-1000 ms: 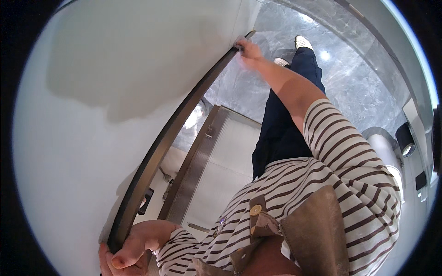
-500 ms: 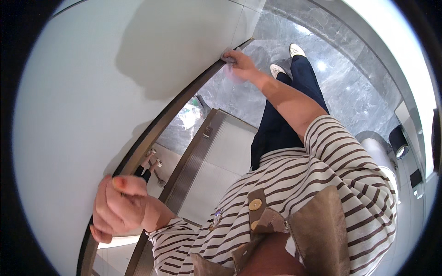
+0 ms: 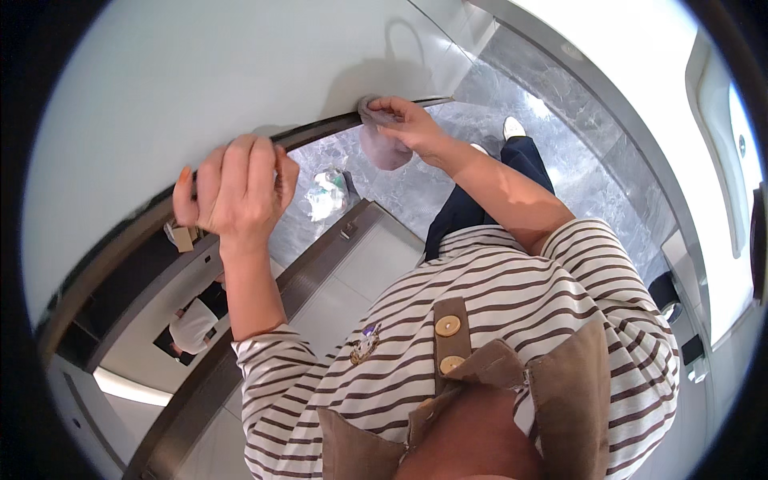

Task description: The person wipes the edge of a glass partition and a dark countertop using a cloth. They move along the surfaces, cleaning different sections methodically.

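A large pale door panel [image 3: 184, 96] with a dark brown edge strip [image 3: 324, 128] spans the upper left. My left hand [image 3: 244, 192] is closed over that edge, its fingers curled around it and partly hidden. Farther along the same edge, my right hand [image 3: 416, 132] pinches a greyish-purple cloth [image 3: 386, 150]. One part of the cloth is pressed against the strip, and the rest hangs down below my fingers.
Below the door, a clear plastic bag [image 3: 328, 194] rests on the grey marbled floor [image 3: 472, 120]. A brown-framed white panel [image 3: 352, 276] stands beside me. Through the opening at lower left, a person in a white top [image 3: 194, 326] shows. White fixtures [image 3: 720, 152] line the right side.
The door edge has swung to a flatter angle in view. My left hand has moved up and right along with it. My right hand, still holding the cloth, sits slightly farther left.
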`<state>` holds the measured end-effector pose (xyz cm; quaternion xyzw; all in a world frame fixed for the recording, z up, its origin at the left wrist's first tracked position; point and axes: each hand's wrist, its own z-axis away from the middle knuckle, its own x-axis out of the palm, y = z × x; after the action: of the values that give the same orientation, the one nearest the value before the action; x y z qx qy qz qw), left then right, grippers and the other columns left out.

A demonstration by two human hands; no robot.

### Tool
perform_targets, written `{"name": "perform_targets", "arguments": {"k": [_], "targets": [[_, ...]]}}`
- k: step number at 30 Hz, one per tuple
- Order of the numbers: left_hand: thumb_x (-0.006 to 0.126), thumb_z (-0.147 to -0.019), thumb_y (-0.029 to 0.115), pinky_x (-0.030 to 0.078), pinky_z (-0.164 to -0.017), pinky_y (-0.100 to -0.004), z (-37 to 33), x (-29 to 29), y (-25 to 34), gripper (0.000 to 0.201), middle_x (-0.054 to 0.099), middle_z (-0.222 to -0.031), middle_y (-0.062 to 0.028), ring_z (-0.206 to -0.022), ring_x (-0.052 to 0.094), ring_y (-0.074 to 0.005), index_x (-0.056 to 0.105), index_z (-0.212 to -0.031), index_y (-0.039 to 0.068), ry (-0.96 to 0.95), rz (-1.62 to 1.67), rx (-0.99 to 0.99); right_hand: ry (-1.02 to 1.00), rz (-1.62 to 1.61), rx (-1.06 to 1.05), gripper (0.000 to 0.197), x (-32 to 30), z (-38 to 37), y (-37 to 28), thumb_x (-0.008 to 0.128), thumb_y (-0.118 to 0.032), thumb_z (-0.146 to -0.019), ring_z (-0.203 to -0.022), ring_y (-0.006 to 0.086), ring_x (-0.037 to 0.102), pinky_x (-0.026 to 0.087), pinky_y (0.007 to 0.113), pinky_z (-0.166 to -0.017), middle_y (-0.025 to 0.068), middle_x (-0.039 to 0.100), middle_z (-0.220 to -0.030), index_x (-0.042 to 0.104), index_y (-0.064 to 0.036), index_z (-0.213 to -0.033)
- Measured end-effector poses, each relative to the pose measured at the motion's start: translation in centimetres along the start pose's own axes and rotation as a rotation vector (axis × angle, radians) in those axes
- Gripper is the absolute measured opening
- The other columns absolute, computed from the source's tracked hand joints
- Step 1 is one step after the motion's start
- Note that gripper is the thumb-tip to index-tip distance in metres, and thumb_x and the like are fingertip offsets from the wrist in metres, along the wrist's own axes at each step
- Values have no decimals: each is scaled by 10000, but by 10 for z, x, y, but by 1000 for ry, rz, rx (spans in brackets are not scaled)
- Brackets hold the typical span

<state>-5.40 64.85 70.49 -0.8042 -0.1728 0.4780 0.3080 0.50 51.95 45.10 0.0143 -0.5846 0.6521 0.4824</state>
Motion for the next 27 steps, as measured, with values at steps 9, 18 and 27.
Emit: {"name": "perform_targets", "arguments": {"k": [9,18,27], "targets": [[675,-692,173,294,-1001,-368,55,-22,-6,77,657,-864,72,-819,619,-109,604,-721,175,-55,175,-40,-136,-18,28,449,71,34,-34,562,24,-817,-1094,158,537,426,269,-929,54,574,-1207,554,-39,-1262],[723,-688,80,467,-839,-365,122,-22,42,140,648,-915,-17,-829,612,-201,652,-808,82,81,512,-340,-286,-56,-7,420,98,54,-42,529,12,-852,-1060,143,557,441,258,-909,77,588,-1192,561,-6,-1271],[696,-798,-27,474,-596,-227,163,-20,72,129,651,-865,-91,-670,586,-118,611,-895,-26,221,1021,-1071,-313,50,-103,365,140,79,-48,532,34,-879,-1029,126,570,463,252,-868,71,608,-1163,586,-4,-1238]]}}
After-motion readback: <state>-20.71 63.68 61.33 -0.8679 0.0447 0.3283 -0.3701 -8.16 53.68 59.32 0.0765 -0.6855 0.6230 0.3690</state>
